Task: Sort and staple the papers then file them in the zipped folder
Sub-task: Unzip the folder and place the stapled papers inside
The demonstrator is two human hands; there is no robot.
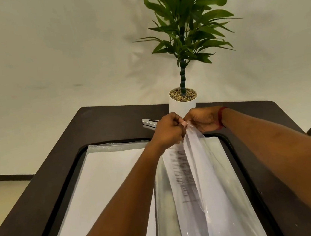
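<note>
A clear plastic zipped folder (203, 180) with printed papers (181, 173) inside runs from the table's near edge toward the plant. Its far end is lifted off the table. My left hand (169, 131) and my right hand (203, 120) meet there, fingers curled, both pinching the folder's far edge. Whether the fingers are on a zip slider is too small to tell. A stack of white paper (104, 183) lies flat to the left, under my left forearm. A silver stapler (148, 123) lies just beyond my left hand, partly hidden.
A dark table (41, 181) carries a black-rimmed mat (241, 166) beneath the papers. A white pot (182, 104) with a tall green plant stands at the table's far edge, right behind my hands. A pale wall fills the background.
</note>
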